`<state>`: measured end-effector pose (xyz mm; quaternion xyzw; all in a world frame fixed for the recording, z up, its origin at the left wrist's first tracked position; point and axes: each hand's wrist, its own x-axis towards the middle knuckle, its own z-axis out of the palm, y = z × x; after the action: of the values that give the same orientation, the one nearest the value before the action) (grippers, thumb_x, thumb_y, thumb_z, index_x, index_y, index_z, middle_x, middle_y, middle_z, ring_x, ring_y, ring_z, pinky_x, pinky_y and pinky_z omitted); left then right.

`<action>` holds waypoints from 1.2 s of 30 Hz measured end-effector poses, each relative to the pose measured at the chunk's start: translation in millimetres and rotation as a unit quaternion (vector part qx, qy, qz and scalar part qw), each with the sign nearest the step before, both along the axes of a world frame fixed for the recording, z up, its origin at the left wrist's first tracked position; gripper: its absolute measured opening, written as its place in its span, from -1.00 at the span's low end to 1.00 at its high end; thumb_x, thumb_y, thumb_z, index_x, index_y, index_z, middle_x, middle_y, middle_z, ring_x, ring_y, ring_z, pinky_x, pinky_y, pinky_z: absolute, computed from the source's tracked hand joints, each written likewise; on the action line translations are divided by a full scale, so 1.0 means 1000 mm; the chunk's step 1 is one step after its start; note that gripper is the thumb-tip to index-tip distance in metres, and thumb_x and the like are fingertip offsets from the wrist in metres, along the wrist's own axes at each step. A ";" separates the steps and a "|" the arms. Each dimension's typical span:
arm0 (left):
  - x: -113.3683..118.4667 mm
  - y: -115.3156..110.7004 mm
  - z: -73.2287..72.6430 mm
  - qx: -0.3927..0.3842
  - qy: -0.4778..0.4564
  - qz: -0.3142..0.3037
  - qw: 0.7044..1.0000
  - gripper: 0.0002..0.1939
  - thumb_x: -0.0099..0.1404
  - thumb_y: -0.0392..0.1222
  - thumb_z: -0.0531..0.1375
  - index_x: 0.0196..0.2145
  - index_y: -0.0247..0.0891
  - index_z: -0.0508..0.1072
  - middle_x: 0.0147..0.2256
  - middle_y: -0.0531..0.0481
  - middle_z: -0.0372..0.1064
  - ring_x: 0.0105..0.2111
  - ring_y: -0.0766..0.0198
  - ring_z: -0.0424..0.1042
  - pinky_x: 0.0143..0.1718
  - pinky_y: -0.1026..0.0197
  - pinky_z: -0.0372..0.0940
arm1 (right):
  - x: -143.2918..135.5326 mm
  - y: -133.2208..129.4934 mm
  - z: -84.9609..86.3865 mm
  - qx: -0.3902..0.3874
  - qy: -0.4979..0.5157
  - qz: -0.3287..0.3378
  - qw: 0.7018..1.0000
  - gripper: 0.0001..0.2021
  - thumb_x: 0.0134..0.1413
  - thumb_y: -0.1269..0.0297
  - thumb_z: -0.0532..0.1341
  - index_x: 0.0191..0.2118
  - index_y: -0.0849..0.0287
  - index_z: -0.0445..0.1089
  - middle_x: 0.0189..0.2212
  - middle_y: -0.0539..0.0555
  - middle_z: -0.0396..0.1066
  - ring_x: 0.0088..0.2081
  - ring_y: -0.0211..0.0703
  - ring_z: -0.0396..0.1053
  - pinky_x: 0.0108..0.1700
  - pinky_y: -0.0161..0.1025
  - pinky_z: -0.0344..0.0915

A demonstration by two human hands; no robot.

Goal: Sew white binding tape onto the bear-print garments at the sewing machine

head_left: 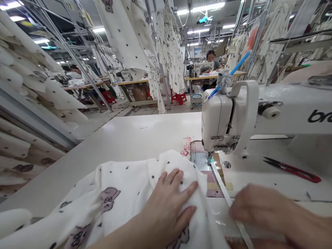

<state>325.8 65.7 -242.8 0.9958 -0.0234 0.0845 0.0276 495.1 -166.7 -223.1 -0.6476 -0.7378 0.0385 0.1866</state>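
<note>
right hand (259,211) motion-blurred | machine logo (319,116) cut off | fabric (116,197) partly covered

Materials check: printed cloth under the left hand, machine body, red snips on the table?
Cloth: soft white fabric, likely cotton knit; it rumples in loose folds, matte, with a small print. Sewing machine: hard white shell, glossy, probably painted metal, maybe plastic. Snips: dark blades that look like metal, red handle, material unclear.
</note>
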 end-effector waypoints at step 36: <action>0.072 0.002 -0.003 -0.058 0.017 -0.064 0.996 -0.63 0.30 -0.01 -0.01 0.00 -0.17 0.28 0.05 -0.22 0.15 0.04 -0.13 0.14 -0.02 -0.26 0.05 | 0.016 0.046 -0.020 0.052 -0.052 0.003 0.997 -0.74 0.24 0.35 -0.05 -0.20 0.24 0.37 -0.22 0.14 0.33 -0.12 -0.14 0.21 -0.04 -0.20 0.17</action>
<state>397.6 67.7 -246.1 0.9902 -0.0822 0.0666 0.0907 511.5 -121.1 -242.9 -0.6362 -0.7492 -0.0336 0.1815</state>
